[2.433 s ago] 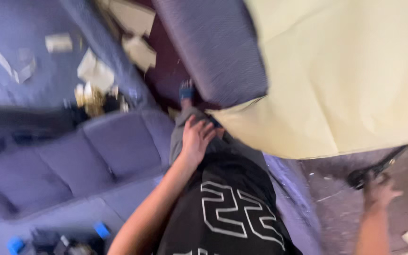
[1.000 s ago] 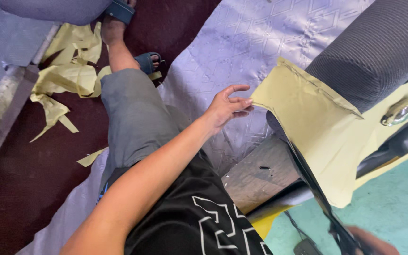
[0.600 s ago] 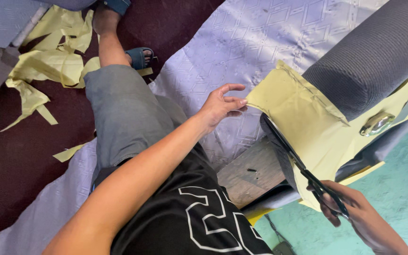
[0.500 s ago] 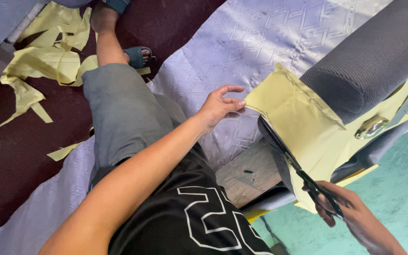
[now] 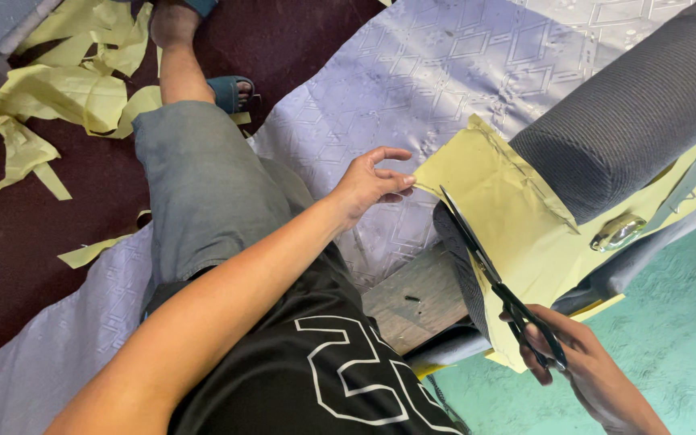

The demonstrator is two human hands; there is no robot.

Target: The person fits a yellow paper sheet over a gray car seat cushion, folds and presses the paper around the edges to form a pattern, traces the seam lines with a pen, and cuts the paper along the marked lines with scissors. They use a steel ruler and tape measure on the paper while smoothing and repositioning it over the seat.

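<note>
At the far left we see yellow paper scraps [image 5: 58, 97] scattered over the dark red floor [image 5: 10, 242], some broad and crumpled, some thin strips, with one more strip lying nearer beside the grey shorts [image 5: 203, 193]. Just beyond them a bare foot sits in a blue sandal [image 5: 231, 90]. A pale lilac quilted fabric [image 5: 412, 72] with a diamond pattern spreads from the near left up to the far right, under our leg and arm.

Toward the middle, our left hand [image 5: 368, 184] reaches out over the fabric and pinches the left corner of a yellow paper sheet [image 5: 509, 209] between thumb and fingertips, holding the edge taut. Below it a bare wooden board [image 5: 412, 298] shows between the fabric and the sheet.

The yellow sheet lies against a dark grey ribbed cushion roll [image 5: 630, 113] at the far right, and wraps over dark grey cloth along its near edge. Black scissors [image 5: 493, 278] run along that edge, blades pointing toward the left hand and the tip close to the pinched corner. Our right hand [image 5: 582, 366], near right, is clenched through the scissor handles. A small shiny metal fitting [image 5: 618, 232] rests just under the roll. The floor at the near right is teal [image 5: 678, 338].
</note>
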